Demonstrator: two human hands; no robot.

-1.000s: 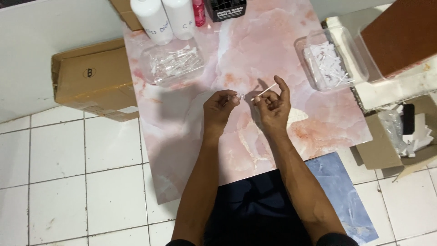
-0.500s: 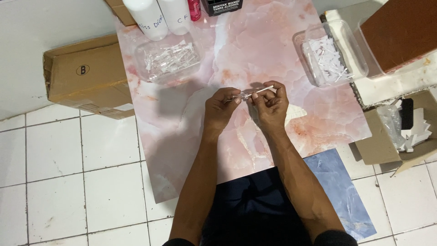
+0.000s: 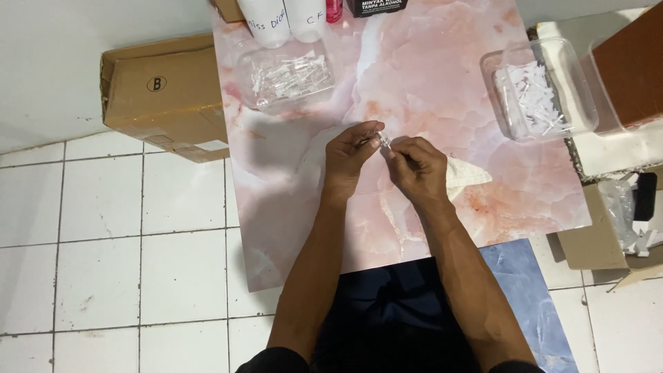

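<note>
flanking both pinching hands [image 3: 383,160]: two clear trays [image 3: 286,76] of white pieces.

The desk [image 3: 414,83] is a pink marbled slab lying low over the white tiled floor [image 3: 103,242]. On its far left stands a clear tub of small white pieces [image 3: 284,74], with two white bottles [image 3: 286,15] behind it. On the far right sits another clear tub [image 3: 539,93]. A cardboard box [image 3: 162,93] rests on the floor, left.

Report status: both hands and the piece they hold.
Left hand and right hand pinch one small clear plastic piece together above the pink marble board. Nothing in the way.
</note>
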